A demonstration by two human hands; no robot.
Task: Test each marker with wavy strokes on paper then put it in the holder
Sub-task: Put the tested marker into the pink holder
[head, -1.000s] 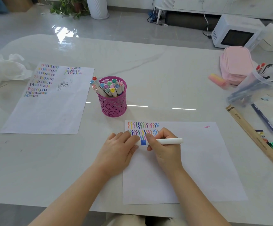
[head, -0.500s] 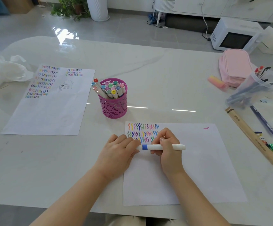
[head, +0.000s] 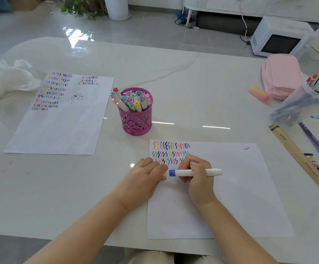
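A white marker (head: 185,172) with a blue band lies level just above the white paper (head: 231,197), below three rows of coloured wavy strokes (head: 171,152). My right hand (head: 198,178) grips its middle. My left hand (head: 145,180) has its fingers closed around the marker's left end, which is hidden, so I cannot see a cap or tip. The pink cut-out holder (head: 136,119) stands behind the paper to the left, with several capped markers in it.
A second sheet (head: 59,126) with stroke rows and a small sketch lies at the left, crumpled white plastic (head: 8,79) beyond it. At the right are a pink pencil case (head: 280,75), a clear tub of pens (head: 307,100), a pink eraser (head: 259,93) and a wooden ruler (head: 299,159).
The marker has come off the stroke rows and moved a little toward me, now level. My left hand's fingers have closed on its left end, hiding the blue tip seen earlier.
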